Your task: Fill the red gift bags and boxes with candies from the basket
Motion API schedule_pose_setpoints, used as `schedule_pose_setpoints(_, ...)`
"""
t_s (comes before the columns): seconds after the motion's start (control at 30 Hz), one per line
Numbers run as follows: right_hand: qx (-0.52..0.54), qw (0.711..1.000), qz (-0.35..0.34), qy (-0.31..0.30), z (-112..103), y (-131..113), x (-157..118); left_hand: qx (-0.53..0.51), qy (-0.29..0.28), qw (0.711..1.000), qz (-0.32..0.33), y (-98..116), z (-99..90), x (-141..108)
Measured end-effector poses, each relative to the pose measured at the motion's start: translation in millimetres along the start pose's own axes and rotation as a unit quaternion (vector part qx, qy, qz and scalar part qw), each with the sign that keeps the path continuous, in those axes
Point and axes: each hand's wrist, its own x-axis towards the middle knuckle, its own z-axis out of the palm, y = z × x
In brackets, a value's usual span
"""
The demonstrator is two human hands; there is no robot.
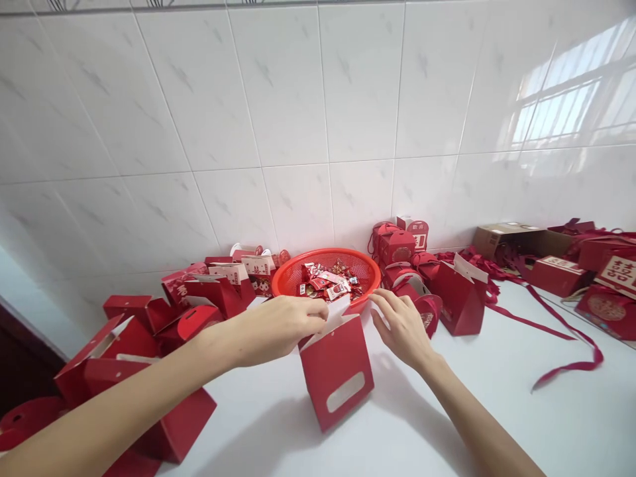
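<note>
Pinching the top of a red box (pixel 332 364) in front of the basket (pixel 278 283), the left hand (pixel 295 324) faces the right hand (pixel 405 331), fingers parted, contact unclear. Right of the basket, a carton (pixel 419 236) reads "歡喜"; white tabletop (pixel 497 377) spreads nearer, toward a trailing ribbon (pixel 597 358).

A strainer basket (pixel 284 289) sits on the table (pixel 551 430) before the tiled wall (pixel 293 106), with wrapped candies (pixel 330 281) in it. On its near side is a gift box (pixel 334 371). More boxes (pixel 181 424) crowd the left, near to far. Right of the basket, favor boxes (pixel 396 248) cluster; farther right, a ribbon (pixel 564 324) lies before a cardboard carton (pixel 504 230).
</note>
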Motion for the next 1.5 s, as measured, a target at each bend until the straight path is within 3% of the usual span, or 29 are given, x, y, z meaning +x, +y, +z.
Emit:
schedule_pose_setpoints(0.1,-0.006,1.0,-0.002,-0.006,-2,-6,1,0.019,-0.006,0.999,0.044,-11,9.9,12)
schedule_pose_setpoints(0.23,-0.02,1.0,-0.004,-0.002,1,-13,2,0.071,-0.022,0.997,0.033,-24,23.3,23)
schedule_pose_setpoints(0.4,-0.009,1.0,-0.012,-0.006,7,-13,-1,0.031,-0.036,0.997,0.058,-34,33.5,40)
schedule_pose_setpoints(0.67,0.077,0.996,-0.004,0.051,3,-15,-2,-0.031,-0.051,0.997,0.058,-42,36.3,66)
schedule_pose_setpoints(0.83,0.067,0.995,-0.003,0.077,5,-15,-1,-0.166,-0.129,0.975,0.078,-34,20.1,80)
schedule_pose_setpoints(0.93,0.094,0.993,0.003,0.072,6,-14,-2,-0.303,-0.156,0.939,0.04,-40,5.9,92)
schedule_pose_setpoints(1.0,0.128,0.99,0.015,0.051,6,-12,-4,-0.377,-0.126,0.918,-0.008,-51,2.1,99)
schedule_pose_setpoints(1.07,0.184,0.982,0.041,0.022,6,-11,-5,-0.387,-0.073,0.917,-0.071,-67,5.5,103)
schedule_pose_setpoints(1.13,0.252,0.965,0.076,-0.004,5,-10,-5,-0.328,-0.053,0.931,-0.152,-85,15.5,105)
schedule_pose_setpoints(1.2,0.306,0.946,0.105,-0.017,4,-9,-5,-0.251,-0.102,0.933,-0.236,-103,29.7,103)
schedule_pose_setpoints(1.3,0.331,0.936,0.119,-0.021,3,-8,-4,-0.222,-0.201,0.907,-0.297,-125,53.2,96)
schedule_pose_setpoints(1.4,0.328,0.938,0.114,-0.016,4,-9,-5,-0.206,-0.3,0.872,-0.328,-137,75.9,90)
schedule_pose_setpoints(1.5,0.332,0.936,0.115,-0.022,5,-10,-6,-0.177,-0.337,0.862,-0.334,-140,96.1,89)
